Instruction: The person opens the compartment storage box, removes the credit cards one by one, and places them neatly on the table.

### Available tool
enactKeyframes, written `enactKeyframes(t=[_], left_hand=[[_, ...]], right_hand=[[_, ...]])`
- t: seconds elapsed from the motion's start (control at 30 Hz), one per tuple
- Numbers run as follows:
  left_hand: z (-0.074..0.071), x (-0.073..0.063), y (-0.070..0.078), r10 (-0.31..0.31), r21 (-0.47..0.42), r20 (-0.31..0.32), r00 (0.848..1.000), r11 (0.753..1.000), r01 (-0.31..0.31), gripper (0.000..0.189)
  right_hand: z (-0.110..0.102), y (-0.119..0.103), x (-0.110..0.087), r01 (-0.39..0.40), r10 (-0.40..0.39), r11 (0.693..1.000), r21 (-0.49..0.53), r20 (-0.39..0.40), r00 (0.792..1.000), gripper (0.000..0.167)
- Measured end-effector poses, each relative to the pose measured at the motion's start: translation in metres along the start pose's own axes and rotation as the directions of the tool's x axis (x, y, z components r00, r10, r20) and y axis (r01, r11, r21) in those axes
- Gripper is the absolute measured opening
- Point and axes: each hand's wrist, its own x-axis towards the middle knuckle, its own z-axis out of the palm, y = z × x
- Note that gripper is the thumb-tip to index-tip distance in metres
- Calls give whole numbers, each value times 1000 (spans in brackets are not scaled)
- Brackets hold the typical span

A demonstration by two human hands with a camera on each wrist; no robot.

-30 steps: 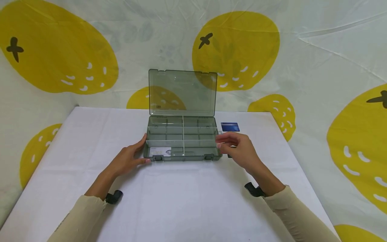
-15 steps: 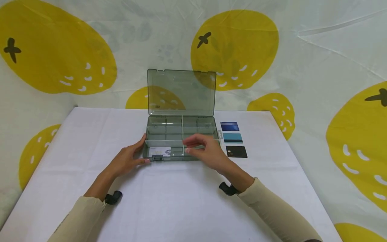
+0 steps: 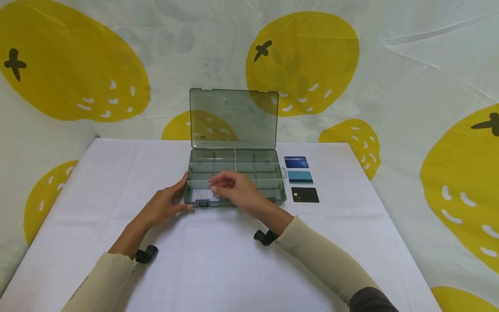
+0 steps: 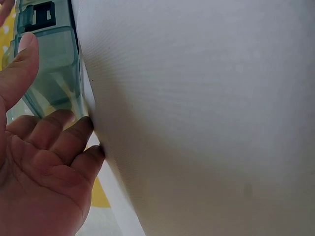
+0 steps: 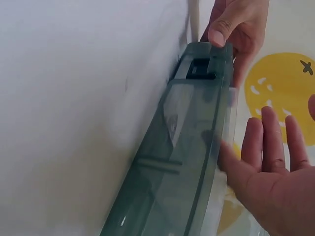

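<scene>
A smoky translucent plastic box (image 3: 257, 194) stands with its lid (image 3: 234, 117) raised, dividers splitting it into several compartments. In its front left compartment lies a whitish card (image 3: 199, 194), partly covered by my right hand in the head view. My left hand (image 3: 160, 209) holds the box's front left corner, thumb along the front wall and fingers on the left side; the left wrist view shows these fingers (image 4: 74, 137) near the side wall. My right hand (image 3: 239, 193) is over the front compartments, holding nothing, its fingers (image 5: 272, 140) spread apart in the right wrist view.
Right of the box, a dark blue card (image 3: 296, 162), a light blue card (image 3: 300, 177) and a black card (image 3: 305, 195) lie in a column on the white tablecloth (image 3: 218, 268). A fruit-print curtain (image 3: 312, 125) hangs behind the table.
My right hand has moved left from the box's right side to above its front left compartment, uncovering the light blue and black cards. My left hand has stayed at the corner.
</scene>
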Motion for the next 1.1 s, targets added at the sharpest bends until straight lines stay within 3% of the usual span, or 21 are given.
enactKeyframes(t=[0.47,0.87,1.1], left_hand=[[1,1,-1,-7,9,0,1000,1000,7,107],[0,1,1,-13,26,-1,1000,1000,13,107],[1,1,0,-17,28,-2,1000,999,17,107]], right_hand=[[21,4,26,-133,133,991,30,19,991,33],[23,1,30,-153,153,986,68,2,988,33],[24,2,25,-81,82,996,27,-36,996,28]])
